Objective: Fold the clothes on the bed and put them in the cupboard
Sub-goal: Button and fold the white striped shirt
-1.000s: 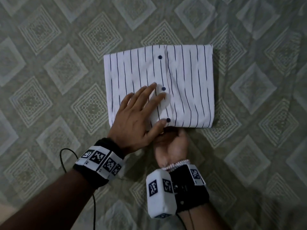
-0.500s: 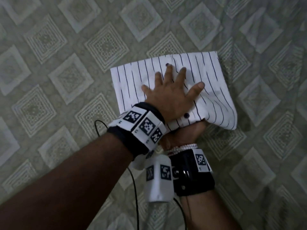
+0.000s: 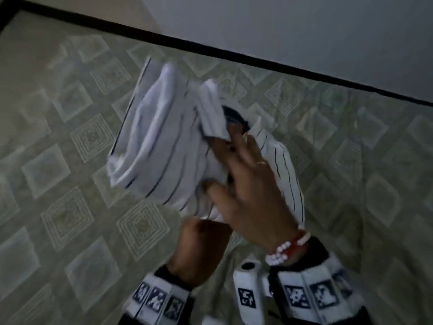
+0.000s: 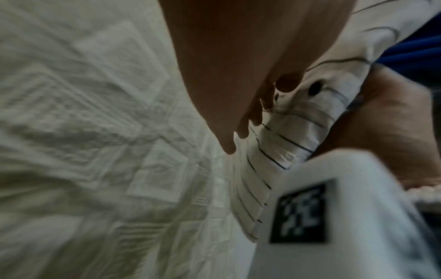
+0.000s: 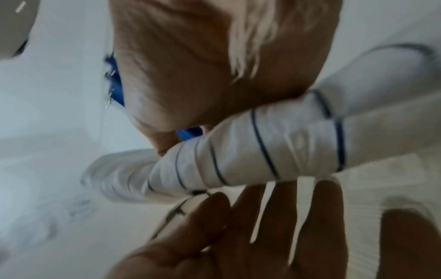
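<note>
Against the bedspread (image 3: 70, 141), a pale grey-green cloth woven with raised diamond and nested-square figures, the change from a second ago is plain: the folded shirt (image 3: 164, 146), which then lay flat on that cover as a neat rectangle with its button row facing up, is now lifted clear of it and tipped up on edge, its layered folds fanning open toward the far side of the bedspread. The view itself has swung too, so that a dark border (image 3: 257, 59) now shows along the far rim of the bedspread with a plain pale wall (image 3: 304, 26) beyond it. The shirt is white, soft cloth with thin dark pinstripes and small dark buttons, and a dark blue lining shows at its collar. It sits sandwiched between the two hands, above the bedspread. The right hand (image 3: 253, 191), earlier tucked under the shirt's near edge, now lies on the upper face of the bundle with fingers spread and nearly straight, pressing it; a beaded bracelet (image 3: 288, 248) circles that wrist. The left hand (image 3: 199, 249), which earlier lay flat on top, is now beneath the bundle on the side nearer the bedspread, its fingers extended against the cloth, supporting rather than clenching it. Everything is motion-blurred.
</note>
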